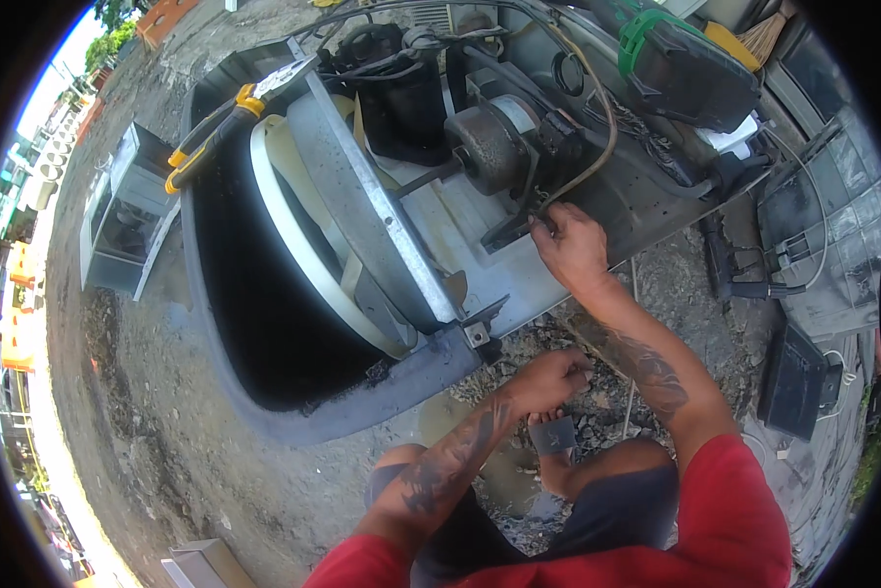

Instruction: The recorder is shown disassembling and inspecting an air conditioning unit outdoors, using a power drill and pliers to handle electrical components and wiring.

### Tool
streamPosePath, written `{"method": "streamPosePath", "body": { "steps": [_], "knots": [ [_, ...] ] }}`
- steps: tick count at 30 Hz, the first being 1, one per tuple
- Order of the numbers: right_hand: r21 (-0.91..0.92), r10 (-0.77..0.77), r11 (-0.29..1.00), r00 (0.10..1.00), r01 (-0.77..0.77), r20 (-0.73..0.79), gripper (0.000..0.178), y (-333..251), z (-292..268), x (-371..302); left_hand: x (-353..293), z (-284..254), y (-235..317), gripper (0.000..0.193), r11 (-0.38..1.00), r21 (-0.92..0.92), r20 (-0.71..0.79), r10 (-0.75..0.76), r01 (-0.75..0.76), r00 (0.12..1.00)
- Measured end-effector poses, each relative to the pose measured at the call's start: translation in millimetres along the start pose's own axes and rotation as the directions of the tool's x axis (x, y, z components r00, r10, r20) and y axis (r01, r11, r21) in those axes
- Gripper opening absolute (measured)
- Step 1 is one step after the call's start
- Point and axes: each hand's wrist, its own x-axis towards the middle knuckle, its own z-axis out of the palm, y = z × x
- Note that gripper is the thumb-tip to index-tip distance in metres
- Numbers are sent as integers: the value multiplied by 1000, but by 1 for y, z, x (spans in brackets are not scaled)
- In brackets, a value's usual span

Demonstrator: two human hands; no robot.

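An opened air-conditioner chassis [548,304] lies on the ground before me. My right hand [573,250] reaches to its near side, fingers pinched at the foot of the motor bracket [504,233]; what they grip is too small to make out. Above the hand sits a dark, dirty fan motor [489,147], its shaft pointing left toward the round fan shroud [328,186]. Nearer to me, my left hand [553,380] hangs closed above my foot, apart from the chassis. Its curled fingers hide whatever may be inside. Pliers [215,132] with yellow and black handles rest at the chassis's far left.
A black compressor [391,98] and bent tubing stand behind the motor. A metal strip [377,191] crosses the shroud. Grey casing parts [127,211] lie left, a dark panel [793,382] right, and a green-and-black container [681,69] at the far right. Rubble covers the ground.
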Motion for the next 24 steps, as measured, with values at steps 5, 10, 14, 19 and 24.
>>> {"method": "streamPosePath", "body": {
  "steps": [5, 10, 14, 19, 24],
  "knots": [
    [274, -11, 961, 998, 26, -59, 12, 2, -37, -21, 26, -11, 4, 21, 993, -15, -273, 107, -115, 956],
    [169, -122, 974, 978, 151, -171, 9, 7, -32, -27, 63, -26, 20, 17, 875, -318, -715, 31, -365, 698],
    [62, -242, 966, 962, 252, -129, 10, 12, -36, -40, 82, -42, 31, 18, 674, -403, -856, -39, -619, 515],
    [106, -320, 937, 940, 332, -116, 15, -10, -58, -36, 91, -47, 32, 20, 669, -418, -855, -60, -614, 516],
    [-76, -437, 898, 898, 433, -57, 22, -17, -60, -37, 93, -47, 56, 20, 566, -426, -873, -53, -706, 485]
  ]
}}
